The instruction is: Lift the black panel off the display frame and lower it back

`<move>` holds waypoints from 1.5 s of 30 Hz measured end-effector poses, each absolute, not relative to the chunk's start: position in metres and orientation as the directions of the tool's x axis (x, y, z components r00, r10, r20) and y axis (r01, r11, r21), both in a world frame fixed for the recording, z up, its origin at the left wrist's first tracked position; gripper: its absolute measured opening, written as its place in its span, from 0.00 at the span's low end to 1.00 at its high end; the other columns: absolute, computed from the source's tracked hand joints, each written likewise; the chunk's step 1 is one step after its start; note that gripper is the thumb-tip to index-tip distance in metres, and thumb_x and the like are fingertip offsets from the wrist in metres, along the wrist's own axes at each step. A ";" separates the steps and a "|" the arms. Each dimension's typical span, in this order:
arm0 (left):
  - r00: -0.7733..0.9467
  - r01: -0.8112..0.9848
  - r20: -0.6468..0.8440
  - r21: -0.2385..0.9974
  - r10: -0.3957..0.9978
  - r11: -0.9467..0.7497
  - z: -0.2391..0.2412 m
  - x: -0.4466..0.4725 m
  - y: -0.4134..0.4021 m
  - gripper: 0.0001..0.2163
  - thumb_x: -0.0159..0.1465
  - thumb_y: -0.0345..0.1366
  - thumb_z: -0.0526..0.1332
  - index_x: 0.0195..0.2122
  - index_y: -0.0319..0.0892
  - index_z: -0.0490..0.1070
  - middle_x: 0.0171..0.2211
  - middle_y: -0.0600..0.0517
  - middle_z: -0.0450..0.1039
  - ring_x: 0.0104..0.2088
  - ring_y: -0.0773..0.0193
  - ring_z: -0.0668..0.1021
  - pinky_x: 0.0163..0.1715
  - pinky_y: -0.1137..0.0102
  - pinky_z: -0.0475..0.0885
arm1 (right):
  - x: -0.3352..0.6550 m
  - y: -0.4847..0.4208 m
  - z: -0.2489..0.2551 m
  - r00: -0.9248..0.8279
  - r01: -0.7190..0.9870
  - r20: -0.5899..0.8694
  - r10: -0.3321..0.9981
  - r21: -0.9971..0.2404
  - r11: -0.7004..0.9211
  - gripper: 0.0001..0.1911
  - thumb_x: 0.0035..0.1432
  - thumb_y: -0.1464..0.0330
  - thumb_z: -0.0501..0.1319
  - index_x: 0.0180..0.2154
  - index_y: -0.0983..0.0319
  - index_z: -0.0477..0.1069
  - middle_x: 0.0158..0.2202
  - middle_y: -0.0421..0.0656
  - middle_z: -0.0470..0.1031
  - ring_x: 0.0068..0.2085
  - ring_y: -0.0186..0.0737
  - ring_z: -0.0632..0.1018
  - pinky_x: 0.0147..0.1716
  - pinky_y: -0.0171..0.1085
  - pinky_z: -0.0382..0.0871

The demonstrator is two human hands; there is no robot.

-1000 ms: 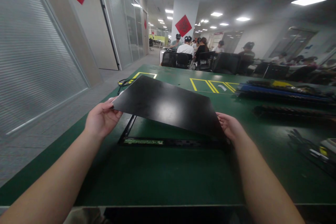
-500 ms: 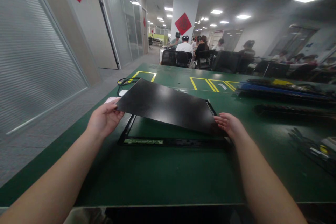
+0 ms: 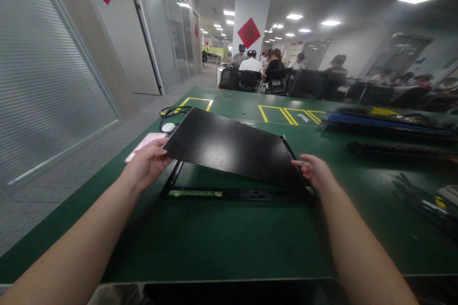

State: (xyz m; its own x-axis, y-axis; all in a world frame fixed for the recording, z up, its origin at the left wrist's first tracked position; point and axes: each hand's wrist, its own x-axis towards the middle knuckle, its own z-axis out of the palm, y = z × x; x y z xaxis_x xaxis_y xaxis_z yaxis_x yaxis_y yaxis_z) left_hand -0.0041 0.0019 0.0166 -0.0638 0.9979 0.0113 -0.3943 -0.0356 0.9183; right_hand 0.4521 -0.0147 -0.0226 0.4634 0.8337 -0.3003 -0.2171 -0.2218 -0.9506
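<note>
I log two bare forearms, the left [image 3: 82, 233] and the right [image 3: 361, 233], extended forward from the lower corners of my view and angled inward. Left hand [image 3: 147, 164]: closed in a pinch — thumb [image 3: 160, 151] uppermost, fingers curled beneath. Right hand [image 3: 315, 170]: level with the left, fingers pointing inward and partly bent. I note the hands well apart — both wrists raised.

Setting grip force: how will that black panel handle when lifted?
The black panel: probably stiff, no clear sag with one edge raised in the left hand. Likely slippery, given its smooth sheen; perhaps fragile, as it looks thin.
</note>
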 end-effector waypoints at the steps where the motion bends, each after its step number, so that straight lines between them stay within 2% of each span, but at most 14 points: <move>1: -0.060 -0.385 0.012 0.922 0.998 -0.034 0.016 -0.004 0.002 0.15 0.41 0.24 0.63 0.32 0.38 0.80 0.30 0.51 0.81 0.30 0.66 0.78 0.28 0.76 0.77 | 0.452 -0.015 -0.023 0.466 -0.219 -0.299 0.833 -0.951 -0.219 0.06 0.56 0.71 0.59 0.37 0.60 0.65 0.28 0.48 0.80 0.16 0.26 0.56 0.12 0.26 0.48; 8: -0.032 -0.320 0.003 0.947 0.999 -0.013 0.015 -0.001 0.002 0.14 0.36 0.26 0.65 0.28 0.38 0.78 0.26 0.53 0.78 0.28 0.66 0.77 0.28 0.76 0.76 | 0.457 -0.012 -0.028 0.524 -0.177 -0.274 0.807 -0.961 -0.212 0.06 0.55 0.71 0.60 0.37 0.60 0.66 0.27 0.47 0.80 0.15 0.26 0.56 0.12 0.26 0.48; 16: -0.095 -0.269 -0.047 0.963 0.994 0.020 0.019 0.007 -0.004 0.14 0.33 0.26 0.67 0.24 0.39 0.78 0.23 0.54 0.77 0.26 0.67 0.76 0.26 0.76 0.76 | 0.454 -0.014 -0.025 0.547 -0.112 -0.256 0.797 -0.966 -0.234 0.04 0.55 0.72 0.60 0.34 0.60 0.65 0.25 0.47 0.79 0.15 0.26 0.57 0.11 0.27 0.46; 30: -0.088 -0.245 -0.054 0.969 0.995 0.031 0.020 0.008 -0.005 0.12 0.37 0.26 0.65 0.26 0.39 0.76 0.24 0.53 0.76 0.27 0.66 0.76 0.27 0.75 0.75 | 0.453 -0.014 -0.024 0.548 -0.098 -0.256 0.796 -0.965 -0.242 0.07 0.54 0.72 0.61 0.37 0.61 0.68 0.25 0.46 0.79 0.14 0.27 0.57 0.10 0.28 0.47; 37: -0.066 -0.243 -0.050 0.969 0.997 0.032 0.020 0.008 -0.006 0.12 0.39 0.25 0.65 0.28 0.39 0.75 0.23 0.53 0.75 0.26 0.66 0.75 0.27 0.75 0.74 | 0.454 -0.014 -0.024 0.564 -0.078 -0.227 0.794 -0.972 -0.222 0.05 0.53 0.72 0.62 0.33 0.61 0.67 0.26 0.48 0.80 0.15 0.27 0.58 0.11 0.28 0.47; 45: -0.073 -0.241 -0.042 0.970 0.996 0.023 0.017 0.007 -0.005 0.12 0.38 0.26 0.66 0.26 0.40 0.77 0.24 0.53 0.77 0.28 0.64 0.76 0.28 0.73 0.76 | 0.454 -0.015 -0.024 0.569 -0.072 -0.209 0.795 -0.976 -0.205 0.06 0.52 0.71 0.63 0.34 0.60 0.67 0.25 0.46 0.79 0.14 0.27 0.58 0.11 0.29 0.46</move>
